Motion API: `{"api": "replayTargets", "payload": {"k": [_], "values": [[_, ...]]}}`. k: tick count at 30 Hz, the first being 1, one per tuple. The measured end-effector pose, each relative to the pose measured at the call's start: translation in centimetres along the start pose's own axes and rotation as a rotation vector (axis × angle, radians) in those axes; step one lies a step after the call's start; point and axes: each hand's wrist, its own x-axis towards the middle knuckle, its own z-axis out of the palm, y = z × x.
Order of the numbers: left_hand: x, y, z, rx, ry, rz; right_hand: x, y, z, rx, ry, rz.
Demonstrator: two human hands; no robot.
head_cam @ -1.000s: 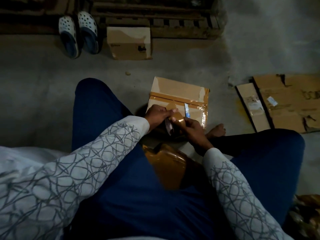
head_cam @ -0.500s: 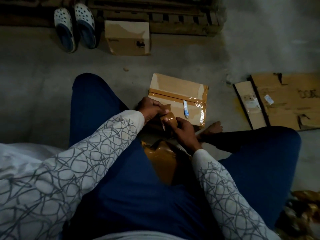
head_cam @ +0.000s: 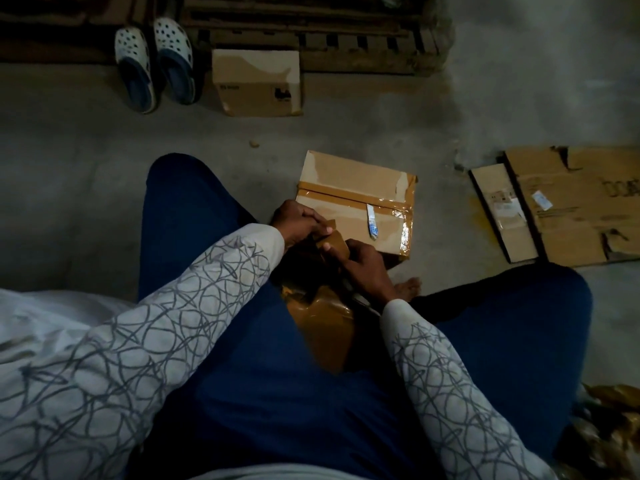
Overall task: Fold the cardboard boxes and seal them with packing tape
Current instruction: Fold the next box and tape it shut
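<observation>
A cardboard box (head_cam: 353, 188) lies on the concrete floor in front of my crossed legs, with brown tape across its top and down its right side. Just at its near left corner my left hand (head_cam: 298, 223) and my right hand (head_cam: 363, 263) meet. Both pinch a brown strip of packing tape (head_cam: 336, 242) between them. Whether a roll is under the hands is hidden. Crumpled brown tape (head_cam: 322, 320) lies between my legs.
A closed small box (head_cam: 256, 84) stands farther off by a wooden pallet (head_cam: 311, 26). Two white clogs (head_cam: 152, 60) sit to its left. Flattened cardboard sheets (head_cam: 571, 202) lie on the floor at the right. Crumpled brown material (head_cam: 609, 427) shows at the bottom right corner.
Both hands have stayed together at the box's near left corner, working the tape strip. The camera shifted slightly; the box has not moved.
</observation>
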Motion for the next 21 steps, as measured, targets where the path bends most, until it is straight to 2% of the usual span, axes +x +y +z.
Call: {"api": "replayTargets", "payload": {"k": [6,12,21], "values": [[0.5,0.2,0.1,0.073,-0.030,0.009,0.7,-0.3,-0.4,-0.055,0.011,-0.023],[-0.1,1.0,0.2,0.035,0.033,0.022,1.4,-0.4,0.1,-0.083,0.085,-0.069],[0.1,1.4,1.4,0.077,0.071,0.032,1.4,-0.6,-0.2,-0.150,0.136,-0.040]]}}
